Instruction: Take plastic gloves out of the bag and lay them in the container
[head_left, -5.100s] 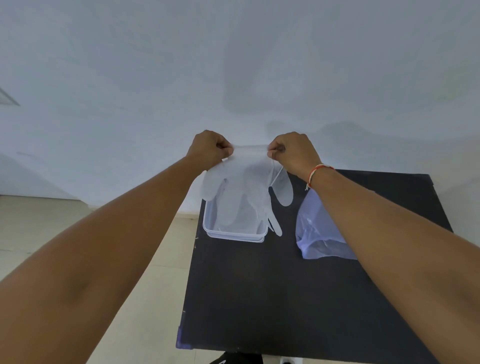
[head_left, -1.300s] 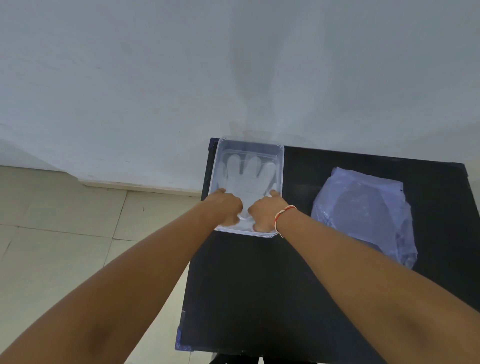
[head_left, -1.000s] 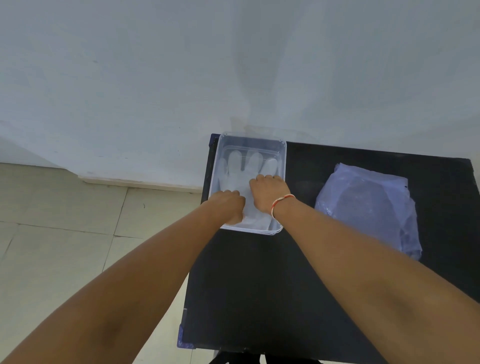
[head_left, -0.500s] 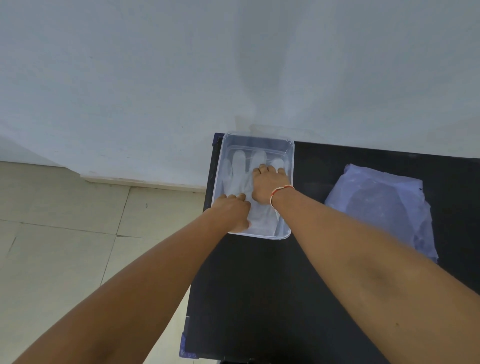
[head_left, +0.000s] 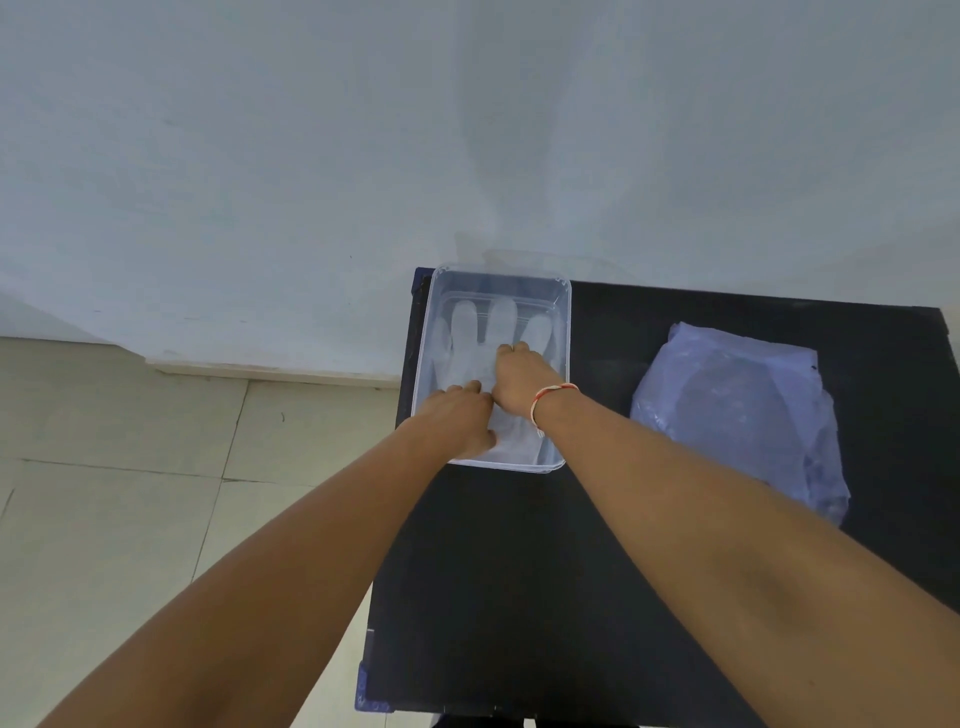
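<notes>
A clear plastic glove lies flat in the clear rectangular container at the table's far left corner, its fingers pointing away from me. My left hand rests palm down on the glove's cuff end near the container's front. My right hand presses on the glove's palm in the middle, a red and white thread around the wrist. Neither hand grips anything. The bluish translucent bag lies on the table to the right of the container.
The black table stands against a pale wall. Its left edge drops to a tiled floor. The container sits close to that left edge.
The glove went from held up in both hands to lying in the container. My right hand slid forward from the cuff onto the glove's palm; my left hand stayed at the cuff.
</notes>
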